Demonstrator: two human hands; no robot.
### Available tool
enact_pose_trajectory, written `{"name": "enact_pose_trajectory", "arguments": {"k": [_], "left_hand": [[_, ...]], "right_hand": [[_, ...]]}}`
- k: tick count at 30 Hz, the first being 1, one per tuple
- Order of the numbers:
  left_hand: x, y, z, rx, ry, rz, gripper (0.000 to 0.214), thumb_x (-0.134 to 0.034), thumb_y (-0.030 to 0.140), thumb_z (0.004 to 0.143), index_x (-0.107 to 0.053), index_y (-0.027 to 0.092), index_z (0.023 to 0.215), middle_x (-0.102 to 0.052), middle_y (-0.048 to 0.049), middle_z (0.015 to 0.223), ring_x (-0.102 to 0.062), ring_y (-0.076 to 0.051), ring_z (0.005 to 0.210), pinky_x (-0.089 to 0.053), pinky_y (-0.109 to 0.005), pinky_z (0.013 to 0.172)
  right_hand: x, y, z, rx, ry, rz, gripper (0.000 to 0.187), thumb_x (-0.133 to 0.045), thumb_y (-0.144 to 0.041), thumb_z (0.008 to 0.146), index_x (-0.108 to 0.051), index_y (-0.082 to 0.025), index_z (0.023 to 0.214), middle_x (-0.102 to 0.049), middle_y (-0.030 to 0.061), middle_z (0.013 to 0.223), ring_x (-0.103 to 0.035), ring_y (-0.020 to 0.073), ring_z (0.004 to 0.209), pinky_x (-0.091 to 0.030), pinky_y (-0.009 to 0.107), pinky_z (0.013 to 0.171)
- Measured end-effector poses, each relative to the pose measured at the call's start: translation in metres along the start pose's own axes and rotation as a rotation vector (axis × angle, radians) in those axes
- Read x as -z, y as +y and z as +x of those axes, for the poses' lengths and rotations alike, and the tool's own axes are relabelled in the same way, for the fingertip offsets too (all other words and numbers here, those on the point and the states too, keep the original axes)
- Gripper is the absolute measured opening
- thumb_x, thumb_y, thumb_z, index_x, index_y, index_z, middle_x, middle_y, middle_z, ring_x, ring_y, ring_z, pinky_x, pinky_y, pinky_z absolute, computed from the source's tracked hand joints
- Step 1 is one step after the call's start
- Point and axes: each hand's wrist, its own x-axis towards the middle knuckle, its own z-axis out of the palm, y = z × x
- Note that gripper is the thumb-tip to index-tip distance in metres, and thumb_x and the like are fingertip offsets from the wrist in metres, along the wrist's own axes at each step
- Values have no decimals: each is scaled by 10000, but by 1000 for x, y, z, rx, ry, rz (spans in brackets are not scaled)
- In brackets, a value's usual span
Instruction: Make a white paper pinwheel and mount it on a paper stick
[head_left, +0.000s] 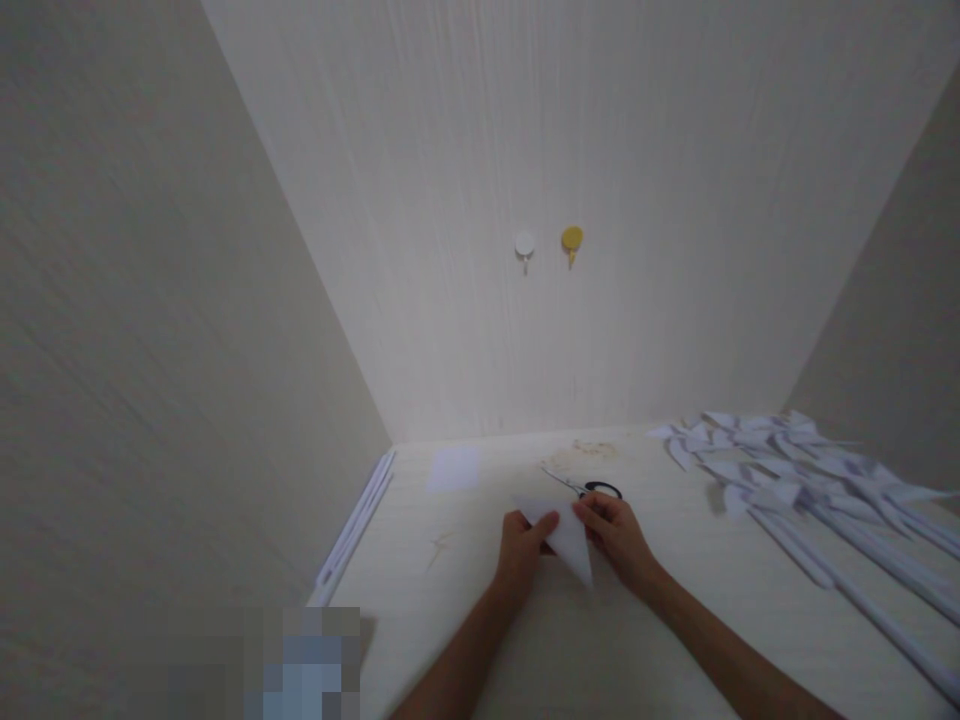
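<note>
A white sheet of paper folded into a triangle (568, 540) is held between both hands, with one point hanging down. My left hand (523, 543) pinches its left part, thumb on top. At its upper right edge, the thumb and fingers of my right hand (611, 530) close on the paper. Just behind the right hand lies a pair of scissors (602, 489) with black handles, its blades pointing left. A flat white square of paper (454, 468) rests further back to the left.
On the right lie several white paper pinwheel-like shapes (772, 490) and long rolled paper sticks (862, 600). More paper sticks (356, 530) lean along the left wall. A white hook (524, 245) and a yellow hook (572, 240) are fixed to the back wall.
</note>
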Motion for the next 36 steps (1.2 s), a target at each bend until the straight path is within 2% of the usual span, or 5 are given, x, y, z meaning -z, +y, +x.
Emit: {"name": "enact_pose_trajectory", "arguments": {"k": [9, 14, 20, 27, 36], "left_hand": [[-1, 3, 2, -45, 113, -122, 387, -526, 479, 611, -525, 97, 554, -527, -11, 470, -490, -110, 416, -427, -257, 456], [-1, 0, 3, -29, 21, -4, 365, -559, 463, 585, -494, 108, 531, -501, 4, 451, -495, -114, 410, -444, -276, 463], [-2, -2, 0, -81, 36, 124, 404, -558, 493, 559, -446, 121, 450, -432, 21, 403, -447, -98, 376, -421, -252, 404], [-2, -4, 0, -65, -86, 196, 382, -545, 474, 587, -521, 98, 520, -504, -14, 467, -483, -108, 434, -424, -256, 478], [-3, -6, 0, -71, -143, 317, 354, -534, 445, 601, -567, 95, 564, -551, -34, 494, -486, -107, 448, -396, -242, 484]], "right_hand": [[-1, -3, -2, 13, 61, -28, 282, -573, -377, 636, -443, -163, 506, -353, -72, 393, -268, 44, 341, -153, 187, 342], [0, -1, -3, 26, 111, 4, 281, -566, -378, 644, -429, -167, 518, -337, -75, 409, -269, 46, 353, -154, 186, 343], [-1, -1, -2, 26, 104, 25, 306, -564, -378, 646, -387, -177, 499, -309, -84, 401, -247, 45, 353, -151, 190, 348], [0, -5, -2, 76, 141, 16, 329, -564, -395, 642, -363, -186, 488, -301, -87, 395, -241, 53, 354, -161, 195, 359], [3, -1, -1, 92, 155, 12, 319, -545, -382, 673, -362, -187, 499, -302, -90, 396, -244, 56, 356, -168, 192, 360]]}}
